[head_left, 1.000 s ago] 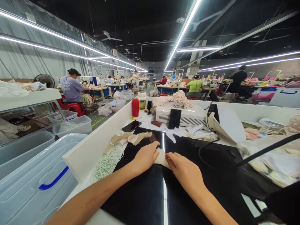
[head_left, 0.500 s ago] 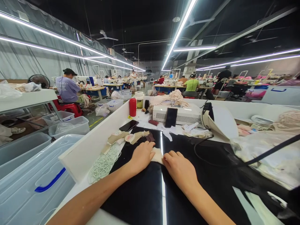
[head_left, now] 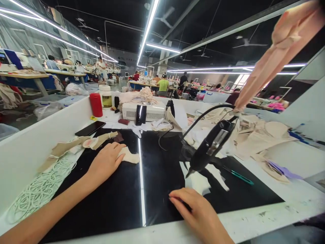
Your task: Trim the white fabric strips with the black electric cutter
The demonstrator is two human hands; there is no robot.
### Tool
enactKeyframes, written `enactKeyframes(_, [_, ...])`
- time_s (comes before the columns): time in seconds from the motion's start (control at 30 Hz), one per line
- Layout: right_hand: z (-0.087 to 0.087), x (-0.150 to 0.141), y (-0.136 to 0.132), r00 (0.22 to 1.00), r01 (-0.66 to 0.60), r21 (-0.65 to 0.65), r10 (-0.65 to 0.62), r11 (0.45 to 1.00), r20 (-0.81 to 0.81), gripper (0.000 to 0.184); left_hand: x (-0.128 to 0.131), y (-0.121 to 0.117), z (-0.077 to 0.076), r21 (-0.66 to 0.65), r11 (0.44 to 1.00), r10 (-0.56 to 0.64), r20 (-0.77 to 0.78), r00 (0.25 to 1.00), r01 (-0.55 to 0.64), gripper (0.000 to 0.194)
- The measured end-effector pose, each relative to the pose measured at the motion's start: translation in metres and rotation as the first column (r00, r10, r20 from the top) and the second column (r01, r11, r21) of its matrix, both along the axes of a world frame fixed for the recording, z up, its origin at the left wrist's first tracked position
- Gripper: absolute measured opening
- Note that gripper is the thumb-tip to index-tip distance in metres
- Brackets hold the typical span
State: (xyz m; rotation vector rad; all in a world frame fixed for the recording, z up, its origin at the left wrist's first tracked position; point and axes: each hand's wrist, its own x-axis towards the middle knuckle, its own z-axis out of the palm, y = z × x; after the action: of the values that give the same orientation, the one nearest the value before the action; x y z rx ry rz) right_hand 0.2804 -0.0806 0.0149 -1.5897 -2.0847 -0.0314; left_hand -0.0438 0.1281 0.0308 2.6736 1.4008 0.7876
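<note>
Our left hand (head_left: pixel 106 162) loosely spread over a cream fabric piece (head_left: pixel 131 157), on the table's (head_left: pixel 162 234) black mat (head_left: pixel 161 173), our right hand (head_left: pixel 196 210) almost pinched (holding anything, we cannot tell), nearer the front.

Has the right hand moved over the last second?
Yes: judged against the white vented box, the right hand has moved rightward and farther from it.

1 small cream-coloured cloth piece (head_left: pixel 130 156) lies spread on the black top of the table (head_left: pixel 114 203), its left end beneath the left hand (head_left: pixel 108 159), its right end uncovered.
</note>
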Motion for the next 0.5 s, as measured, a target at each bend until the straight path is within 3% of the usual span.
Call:
enactKeyframes(0.1, [-0.008, 0.038, -0.017, 0.994, 0.113, 0.015, -0.113, 0.993, -0.007, 0.023, 0.015, -0.018, 0.000, -0.026, 0.997, -0.074, -0.015, 0.997, 0.074, 0.039])
enactKeyframes(0.2, [-0.014, 0.057, -0.021, 0.986, 0.163, 0.025, -0.164, 0.986, 0.012, 0.024, 0.036, -0.043, -0.001, -0.076, 0.981, -0.183, -0.032, 0.983, 0.181, 0.035])
enactKeyframes(0.5, [-0.034, 0.052, -0.016, 0.987, 0.139, 0.038, -0.141, 0.990, 0.070, 0.038, 0.095, -0.121, -0.013, -0.181, 0.885, -0.452, -0.124, 0.883, 0.428, 0.025])
